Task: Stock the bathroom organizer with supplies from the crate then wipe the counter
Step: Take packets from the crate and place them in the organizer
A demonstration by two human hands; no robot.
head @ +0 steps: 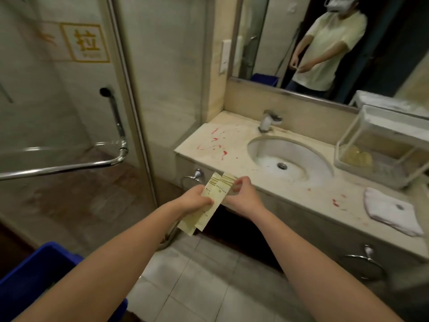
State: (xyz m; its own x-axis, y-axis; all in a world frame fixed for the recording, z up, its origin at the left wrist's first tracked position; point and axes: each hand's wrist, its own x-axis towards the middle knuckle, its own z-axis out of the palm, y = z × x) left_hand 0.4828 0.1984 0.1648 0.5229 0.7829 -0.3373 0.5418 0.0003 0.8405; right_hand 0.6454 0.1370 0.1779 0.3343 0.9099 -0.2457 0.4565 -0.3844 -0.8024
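Before the stained marble counter, both hands pinch flat, pale-yellow paper packets.

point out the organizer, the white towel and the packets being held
organizer (355, 133): head view, on its clear left wall
white towel (392, 211): head view, middle of the folded cloth
packets (217, 194): head view, printed upper part of the front packet

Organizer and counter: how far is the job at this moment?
Partly done: the organizer already holds some yellow items. In hand: the left hand and right hand both hold pale packets in front of the counter, not yet stocked. Left: red stains mark the counter, and the white cloth lies folded on it, unused.
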